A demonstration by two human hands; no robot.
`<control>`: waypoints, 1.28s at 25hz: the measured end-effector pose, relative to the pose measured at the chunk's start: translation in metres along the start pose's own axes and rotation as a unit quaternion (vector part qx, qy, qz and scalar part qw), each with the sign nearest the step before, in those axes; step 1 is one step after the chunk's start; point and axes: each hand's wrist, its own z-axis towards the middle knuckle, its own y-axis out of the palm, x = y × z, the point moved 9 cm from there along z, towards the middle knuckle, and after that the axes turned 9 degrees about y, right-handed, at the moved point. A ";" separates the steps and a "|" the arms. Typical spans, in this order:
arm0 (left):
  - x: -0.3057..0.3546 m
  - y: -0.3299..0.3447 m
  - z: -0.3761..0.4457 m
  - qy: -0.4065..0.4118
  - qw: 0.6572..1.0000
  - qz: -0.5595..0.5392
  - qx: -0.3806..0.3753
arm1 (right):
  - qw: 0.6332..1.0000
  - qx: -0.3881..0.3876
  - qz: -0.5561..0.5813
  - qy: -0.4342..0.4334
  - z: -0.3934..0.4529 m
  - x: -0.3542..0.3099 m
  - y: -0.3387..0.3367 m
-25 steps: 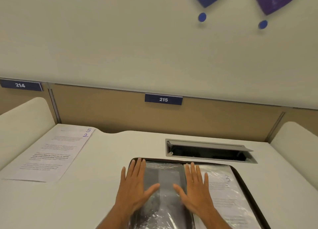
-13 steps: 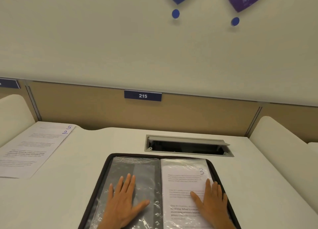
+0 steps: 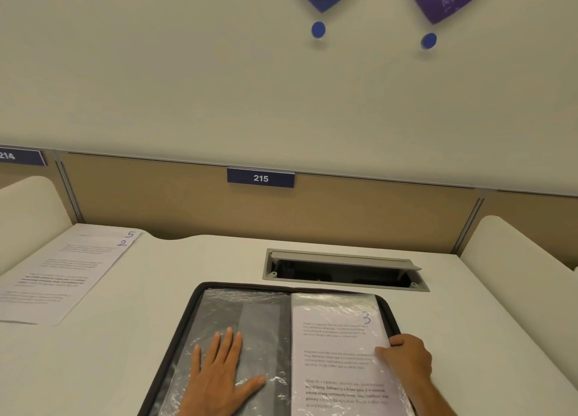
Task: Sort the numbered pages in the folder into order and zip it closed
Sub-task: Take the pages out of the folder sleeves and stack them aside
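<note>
Down at the bottom edge the folder point(image 3: 187, 321) is cut off, so its near half and both wrists run out of view, and the small print on the pages is too blurred to read. It lies open on the white desk point(image 3: 187, 259), its dark zipped rim curving round the far corners. The left hand point(image 3: 219, 375) rests flat with straight, spread fingers on the clear sleeve point(image 3: 250, 315) of the left half, gripping nothing. The right hand point(image 3: 406, 357) curls over the folder's right edge, thumb on top of the sleeved page marked 3 point(image 3: 337, 337), pinching that page's outer edge. Bare desk lies open to the left and right of the folder, and the cable hatch point(image 3: 341, 270) sits just beyond its far rim. Well apart at far left, two loose pages point(image 3: 62, 274) lie stacked, numbered 5 and 2 in blue ink. Panel labels read 215 point(image 3: 260, 177) and, partly cut off, 214 point(image 3: 18, 156)
</note>
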 end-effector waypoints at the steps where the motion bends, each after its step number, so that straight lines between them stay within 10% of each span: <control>1: -0.007 0.009 0.006 -0.006 1.000 0.003 0.013 | 1.000 -0.008 -0.002 0.003 0.000 0.001 0.001; 12: 0.026 -0.057 0.009 -0.009 0.995 -0.100 0.011 | 0.963 -0.188 0.189 0.037 -0.019 -0.059 -0.013; 20: 0.109 -0.165 0.036 0.012 0.832 -0.546 0.095 | 0.884 -0.389 0.245 -0.086 -0.143 -0.170 0.021; 25: 0.062 -0.190 0.036 -0.047 0.847 -0.513 0.130 | 0.831 -0.459 0.307 -0.065 -0.177 -0.186 0.057; 29: 0.008 -0.191 0.032 -0.093 0.862 -0.476 0.146 | 0.868 -0.410 0.268 -0.079 -0.165 -0.177 0.071; 32: -0.034 -0.181 0.028 -0.124 0.901 -0.389 0.144 | 0.952 -0.226 0.059 -0.199 -0.140 -0.154 0.066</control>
